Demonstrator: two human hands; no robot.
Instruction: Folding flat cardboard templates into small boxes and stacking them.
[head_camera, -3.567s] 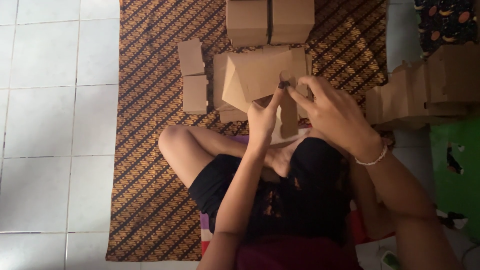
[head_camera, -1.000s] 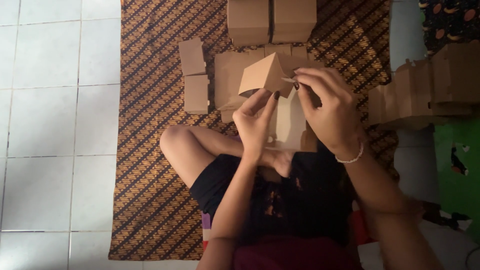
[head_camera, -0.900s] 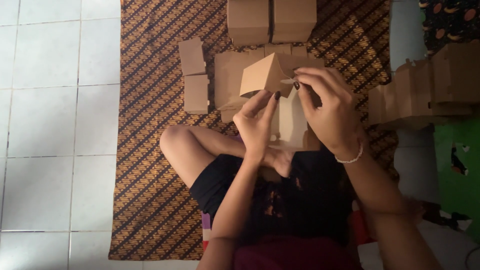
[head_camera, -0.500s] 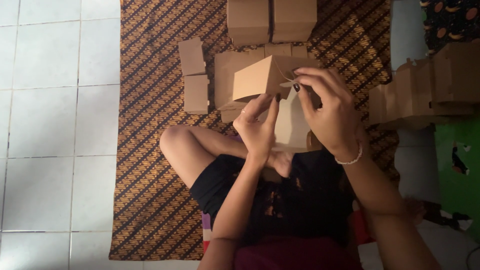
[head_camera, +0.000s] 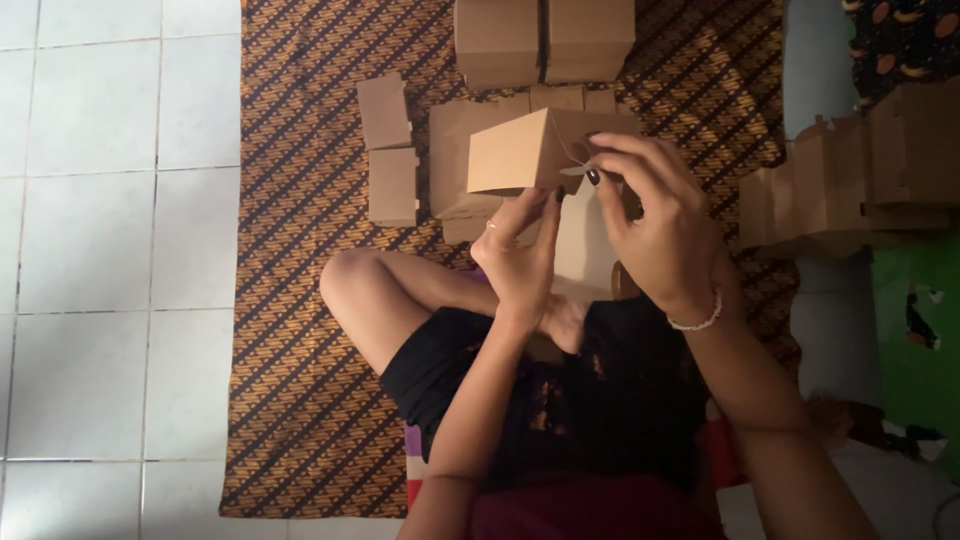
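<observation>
I sit cross-legged on a patterned brown mat (head_camera: 300, 260), holding a partly folded brown cardboard box (head_camera: 515, 152) up in front of me. My left hand (head_camera: 520, 255) supports it from below, fingers touching its underside. At the box's right end my right hand (head_camera: 650, 220) pinches a flap or tab with fingertips. A flat cardboard blank (head_camera: 455, 160) lies on the mat beneath the held box, partly hidden by it.
Two folded boxes (head_camera: 545, 40) stand side by side at the mat's far edge. Two small flat cardboard pieces (head_camera: 388, 150) lie to the left. A stack of cardboard blanks (head_camera: 850, 175) sits at the right. White floor tiles (head_camera: 110, 250) lie left of the mat.
The flat cardboard has been folded into a box shape and turned so its long side faces me. My right hand stays pinched at its right end; the left hand shifted under it.
</observation>
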